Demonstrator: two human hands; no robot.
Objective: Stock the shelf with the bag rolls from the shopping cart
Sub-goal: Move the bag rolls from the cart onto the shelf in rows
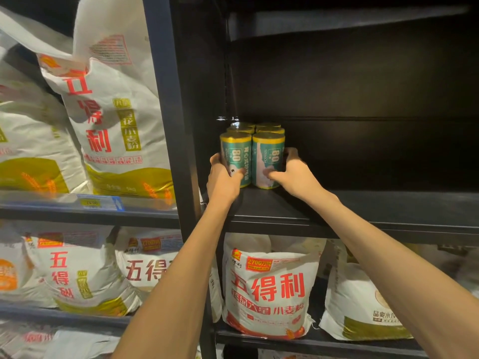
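Our left hand (223, 177) curls round the front-left roll (235, 159), thumb across its printed face low down and the other fingers wrapped out of sight round its outer side; our right hand (294, 172) mirrors it on the front-right roll (268, 159), thumb on the face, fingers bent round the right flank. So each hand grips one roll, and the two rolls stand between our palms, upright and touching each other along the middle. We judge these rolls light and fairly firm, being tightly wound film, but the glossy wrapper looks slippery, so a hold low on the sides with the thumb in front, as we have it, seems the safest; squeezing both inward should also let them brace one another. They are not fragile, though an upright cylinder will tip if nudged high up. Just behind our fingertips stand more rolls (255, 128) in two rows, their yellow tops showing, the front pair close against them. All sit on the dark shelf (363, 206) near its left post (178, 125), with bare shelf stretching away right of our right hand. Left of the post and below the shelf lie flour sacks (108, 117). The cart is not in view.
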